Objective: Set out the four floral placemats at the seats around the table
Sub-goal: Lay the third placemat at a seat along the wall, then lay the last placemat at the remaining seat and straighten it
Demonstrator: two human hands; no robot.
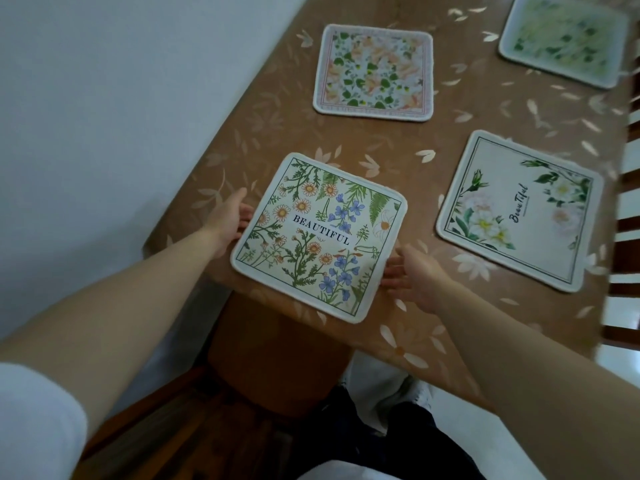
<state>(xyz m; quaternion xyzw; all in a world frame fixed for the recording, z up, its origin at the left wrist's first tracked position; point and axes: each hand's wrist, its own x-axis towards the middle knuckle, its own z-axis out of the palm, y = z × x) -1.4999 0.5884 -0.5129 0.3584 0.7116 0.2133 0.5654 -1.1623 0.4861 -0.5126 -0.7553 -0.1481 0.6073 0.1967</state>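
Pale wall (104,81) runs along one long side of a brown table (433,140) whose cover is printed with light daisies and petals. Four square floral placemats lie flat on it, all well apart from one another.

Nearest the person's edge of the table sits the BEAUTIFUL placemat (318,237), cream with orange daisies, blue flowers, green ferns and the word in dark capitals across its middle. Its near corner reaches the table edge. The left hand (227,221) is at this mat's wall-side edge, fingers spread open and tucked against or just under the border; whether they pinch it cannot be told. The right hand (414,275) is at the opposite edge, palm turned up, fingers loosely open and touching the border.

Farther along the table from the BEAUTIFUL placemat, by the wall side, lies the peach placemat (374,72) with orange blooms and green leaves. Across from the BEAUTIFUL placemat, toward the side away from the wall, lies the white-flower placemat (519,209) with a dark line border and script lettering. Beyond that one, at the far corner of the view, the green placemat (562,38) is partly cut off by the frame.

Below the BEAUTIFUL placemat's near corner a round brown stool (277,358) stands under the table edge. Dark wooden chair slats (627,258) show beside the white-flower placemat.
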